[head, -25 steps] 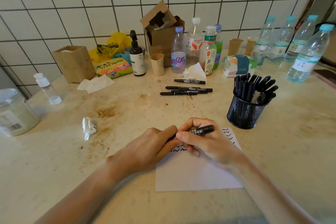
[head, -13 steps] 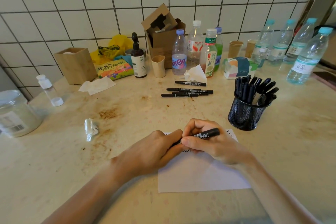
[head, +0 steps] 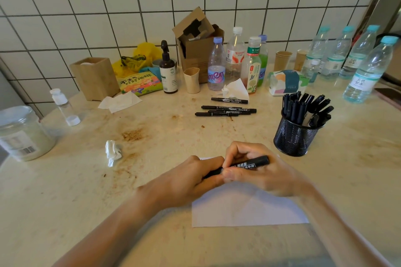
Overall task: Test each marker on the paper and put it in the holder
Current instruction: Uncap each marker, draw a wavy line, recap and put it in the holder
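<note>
Both hands meet over the white paper (head: 243, 210) at the table's near edge. My right hand (head: 262, 171) grips the barrel of a black marker (head: 249, 163) lying almost level, its right end free. My left hand (head: 186, 182) is closed around the marker's left end, which is hidden in its fingers. The black mesh holder (head: 293, 138) stands right of the hands, packed with several black markers. Several more black markers (head: 225, 110) lie flat behind the hands, mid-table.
A crumpled tissue (head: 112, 151) lies left of the hands. Water bottles (head: 366, 71), a tissue pack (head: 286, 82), a cardboard box (head: 199, 47), a pump bottle (head: 168, 71), a wooden box (head: 95, 78) and a plastic jar (head: 21, 134) ring the back and left along the tiled wall.
The hands have stayed together on the marker over the paper. The wavy test marks seen earlier beside the right hand are now hidden under the hands.
</note>
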